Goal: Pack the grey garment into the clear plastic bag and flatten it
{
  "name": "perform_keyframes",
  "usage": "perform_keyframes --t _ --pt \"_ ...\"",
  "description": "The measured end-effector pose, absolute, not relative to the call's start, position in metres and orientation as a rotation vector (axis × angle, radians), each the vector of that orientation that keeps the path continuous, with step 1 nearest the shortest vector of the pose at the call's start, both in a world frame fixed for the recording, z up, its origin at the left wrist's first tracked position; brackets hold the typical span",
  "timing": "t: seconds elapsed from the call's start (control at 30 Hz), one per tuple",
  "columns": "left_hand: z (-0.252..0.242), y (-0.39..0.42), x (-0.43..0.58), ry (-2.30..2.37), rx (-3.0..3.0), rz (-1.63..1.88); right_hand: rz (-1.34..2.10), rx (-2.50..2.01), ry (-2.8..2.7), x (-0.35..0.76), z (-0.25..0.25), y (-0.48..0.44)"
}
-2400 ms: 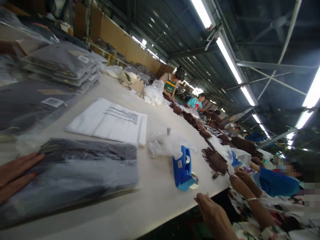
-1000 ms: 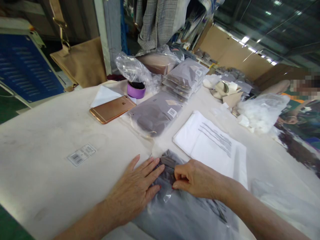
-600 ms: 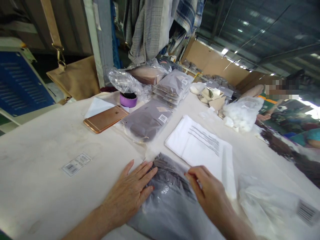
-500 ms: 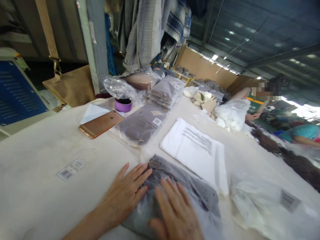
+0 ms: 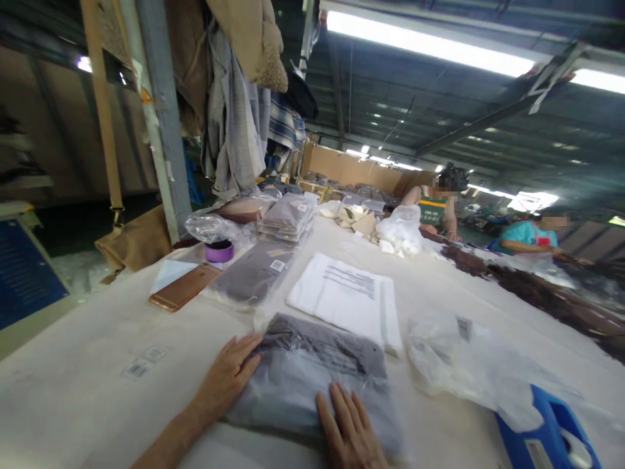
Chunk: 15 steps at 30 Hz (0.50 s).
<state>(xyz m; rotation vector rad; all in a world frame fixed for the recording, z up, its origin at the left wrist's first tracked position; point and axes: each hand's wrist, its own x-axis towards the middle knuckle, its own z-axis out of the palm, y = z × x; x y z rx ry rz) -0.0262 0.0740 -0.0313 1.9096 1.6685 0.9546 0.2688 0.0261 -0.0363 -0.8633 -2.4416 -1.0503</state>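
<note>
A grey folded garment in a clear plastic bag (image 5: 303, 371) lies flat on the pale table in front of me. My left hand (image 5: 227, 374) rests at its left edge, fingers stretched out over the plastic. On its near right part lies my right hand (image 5: 349, 423), fingers extended and palm down. Just beyond the bag sits a white folded cloth with dark printed lines (image 5: 346, 299). Another bagged grey garment with a barcode label (image 5: 254, 273) lies farther off to the left.
Left of these are a gold phone (image 5: 183, 288), a purple tape roll (image 5: 219, 251) and a barcode sticker (image 5: 144, 362). A stack of bagged garments (image 5: 288, 215) stands behind. To the right are loose plastic bags (image 5: 454, 352) and a blue tape dispenser (image 5: 547, 430). Two people sit across the table.
My view has tilted up and turned right, bringing the blue dispenser into sight. My right hand has slid toward the bag's near edge; the left stays at its left side.
</note>
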Motion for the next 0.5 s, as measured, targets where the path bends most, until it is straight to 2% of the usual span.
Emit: perform_keyframes --t 0.17,0.27,0.37,0.5 --pt "-0.013 0.067 -0.031 1.575 1.383 1.220 -1.134 -0.858 -2.427 0.251 -0.040 0.050" --pt "-0.009 0.055 -0.036 1.552 1.079 1.439 -1.028 -0.796 -2.417 0.247 -0.038 0.064" --pt "-0.018 0.040 -0.039 1.304 0.646 1.659 -0.740 -0.764 -2.381 0.249 -0.022 0.079" --pt "-0.033 0.031 -0.027 1.253 0.774 1.691 -0.159 -0.875 -2.253 0.233 0.032 0.095"
